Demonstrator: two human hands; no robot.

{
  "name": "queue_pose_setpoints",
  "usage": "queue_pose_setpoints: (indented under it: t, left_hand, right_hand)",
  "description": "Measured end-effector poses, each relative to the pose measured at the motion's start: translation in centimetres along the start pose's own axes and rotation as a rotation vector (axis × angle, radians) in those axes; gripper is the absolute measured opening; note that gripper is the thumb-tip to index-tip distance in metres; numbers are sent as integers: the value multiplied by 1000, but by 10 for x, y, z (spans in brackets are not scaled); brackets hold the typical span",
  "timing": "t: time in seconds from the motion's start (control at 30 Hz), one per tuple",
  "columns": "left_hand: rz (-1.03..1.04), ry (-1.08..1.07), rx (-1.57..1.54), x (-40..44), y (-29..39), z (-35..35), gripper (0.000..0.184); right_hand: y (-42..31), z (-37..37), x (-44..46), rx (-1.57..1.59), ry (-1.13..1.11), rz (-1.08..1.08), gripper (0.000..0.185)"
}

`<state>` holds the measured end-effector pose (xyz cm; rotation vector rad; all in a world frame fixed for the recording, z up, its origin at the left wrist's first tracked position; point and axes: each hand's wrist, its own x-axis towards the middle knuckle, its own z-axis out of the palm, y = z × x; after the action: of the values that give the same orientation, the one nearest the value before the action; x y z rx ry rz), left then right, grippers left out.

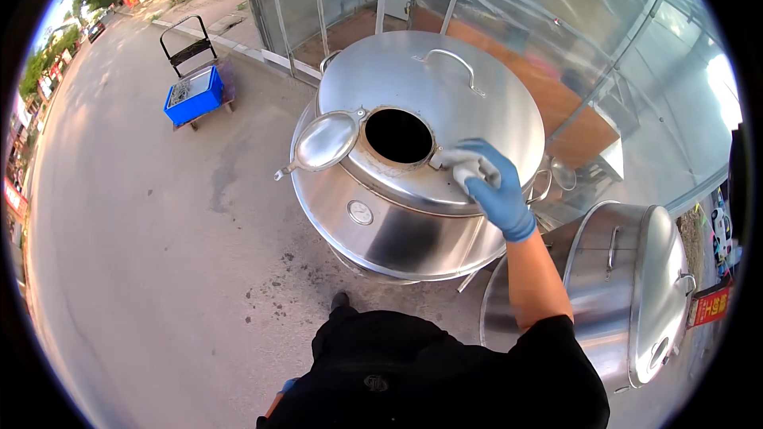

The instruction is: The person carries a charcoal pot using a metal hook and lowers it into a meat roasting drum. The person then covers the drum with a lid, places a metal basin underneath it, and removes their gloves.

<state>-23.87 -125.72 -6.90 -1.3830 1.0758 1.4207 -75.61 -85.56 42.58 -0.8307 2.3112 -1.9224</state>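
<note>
A large round stainless steel oven (445, 238) stands before me under a domed lid (485, 111). A dark round opening (399, 136) shows in the lid. Its small hinged cover (327, 141) is swung out to the left. My right hand (494, 183), in a blue glove, is just right of the opening, near the small latch at its rim. Its fingers are curled around or against something whitish-grey; I cannot make out whether this is a cloth or part of the glove. Of my left hand (288, 386) only a sliver of blue glove shows beside my body; its fingers are hidden.
A second steel oven (596, 286) lies tilted at the right. A hand cart (189, 52) carrying a blue crate (195, 97) stands at the left on the pavement (159, 230). Behind the oven is a glazed, plastic-covered enclosure (548, 24). A dial gauge (360, 212) sits on the oven's front.
</note>
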Motion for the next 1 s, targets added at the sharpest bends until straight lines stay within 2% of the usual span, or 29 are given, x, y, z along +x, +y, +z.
queue_pose_setpoints:
  t: [0.1, 0.2, 0.23, 0.3, 0.43, 0.5, 0.6, 0.7, 0.8, 0.87, 0.93, 1.0]
  left_hand:
    - [-41, -34, -92, -14, -11, -9, 37]
    - [29, -61, -117, -16, 14, -11, 33]
    - [79, -71, -116, -15, 30, -11, 32]
    - [242, -61, -95, -14, 78, -5, 29]
    - [693, 99, 86, -42, 190, 19, 33]
    - [827, 133, 189, -71, 239, 34, 36]
    - [899, 134, 182, -130, 275, 74, 37]
    - [932, 121, 251, -153, 269, 99, 38]
    - [926, 114, 281, -142, 232, 105, 39]
    - [758, 143, 234, -146, 194, 107, 39]
    - [724, 173, 386, -114, 147, 79, 36]
    - [587, 246, 390, -110, 108, 65, 32]
  right_hand:
    - [35, 9, -102, 128, -322, 75, 27]
    - [66, 45, -179, -36, -102, 274, 23]
    - [77, 45, -198, -26, -100, 278, 23]
    - [95, 38, -225, -551, -245, 90, 22]
    - [115, 13, -254, -742, -262, 125, 25]
    - [107, 2, -252, -776, -246, 146, 26]
    - [102, -5, -262, -824, -195, 181, 28]
    - [119, -5, -288, -801, -136, 212, 32]
    - [146, -4, -328, -658, -143, 251, 36]
    - [164, -1, -356, -591, -224, 433, 40]
    - [177, 0, -373, -622, -237, 418, 44]
    - [179, 0, -377, -743, -296, 458, 46]
